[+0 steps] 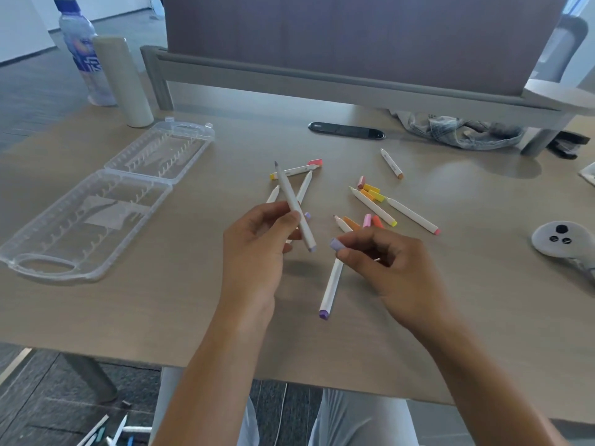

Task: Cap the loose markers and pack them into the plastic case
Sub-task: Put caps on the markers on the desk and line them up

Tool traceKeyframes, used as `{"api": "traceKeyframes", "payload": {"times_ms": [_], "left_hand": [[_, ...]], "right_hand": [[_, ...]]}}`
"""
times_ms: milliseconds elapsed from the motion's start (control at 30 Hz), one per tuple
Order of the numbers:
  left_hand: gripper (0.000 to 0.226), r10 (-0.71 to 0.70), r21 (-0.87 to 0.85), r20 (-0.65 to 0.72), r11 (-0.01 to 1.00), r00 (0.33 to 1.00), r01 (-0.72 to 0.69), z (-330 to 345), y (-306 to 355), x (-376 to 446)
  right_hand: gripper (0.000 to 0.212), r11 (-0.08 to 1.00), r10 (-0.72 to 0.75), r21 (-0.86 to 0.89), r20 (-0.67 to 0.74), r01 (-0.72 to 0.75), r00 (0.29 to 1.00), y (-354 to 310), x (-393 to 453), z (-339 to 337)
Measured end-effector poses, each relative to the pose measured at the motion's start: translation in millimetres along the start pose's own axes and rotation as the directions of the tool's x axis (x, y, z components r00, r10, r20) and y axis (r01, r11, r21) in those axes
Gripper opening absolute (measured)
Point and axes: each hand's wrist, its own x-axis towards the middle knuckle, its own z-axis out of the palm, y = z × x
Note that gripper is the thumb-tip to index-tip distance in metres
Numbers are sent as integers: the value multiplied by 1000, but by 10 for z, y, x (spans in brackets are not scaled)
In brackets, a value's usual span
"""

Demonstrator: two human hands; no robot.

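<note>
My left hand [257, 243] grips an uncapped white marker [294, 204] above the table, its grey tip pointing up and away. My right hand [380, 262] pinches a lilac cap [336, 244] close to that marker's lower end, not touching it. A capped purple marker [330, 289] lies on the table under my right hand. Several loose white markers and coloured caps [370, 193] are scattered behind my hands. The clear plastic case [93, 204] lies open at the left with nothing in it.
A water bottle [83, 53] and a beige cylinder [124, 82] stand at the back left. A black oval grommet [346, 131] and crumpled cloth [457, 130] lie at the back. A white controller [561, 241] rests at the right edge. More markers lie on the floor [112, 432].
</note>
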Motion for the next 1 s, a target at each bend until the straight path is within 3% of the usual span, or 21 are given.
{"api": "traceKeyframes", "payload": {"times_ms": [167, 300, 467, 633, 1000], "left_hand": [[16, -42, 42, 19, 998, 999, 41, 59, -74, -56], [16, 67, 175, 12, 982, 998, -68, 45, -108, -108], [19, 223, 468, 163, 840, 961, -274, -67, -229, -179], [24, 307, 602, 211, 707, 928, -371, -118, -244, -258], [25, 303, 675, 290, 607, 908, -419, -129, -233, -288]], "right_hand": [[15, 999, 10, 50, 6, -10, 1000, 34, -94, -48], [14, 995, 21, 95, 5, -22, 1000, 58, -128, -78], [24, 975, 98, 208, -88, -78, 991, 92, -109, -95], [29, 943, 175, 312, -161, -118, 971, 49, -26, -127], [26, 995, 41, 89, -83, -33, 996, 68, -40, -164]]}}
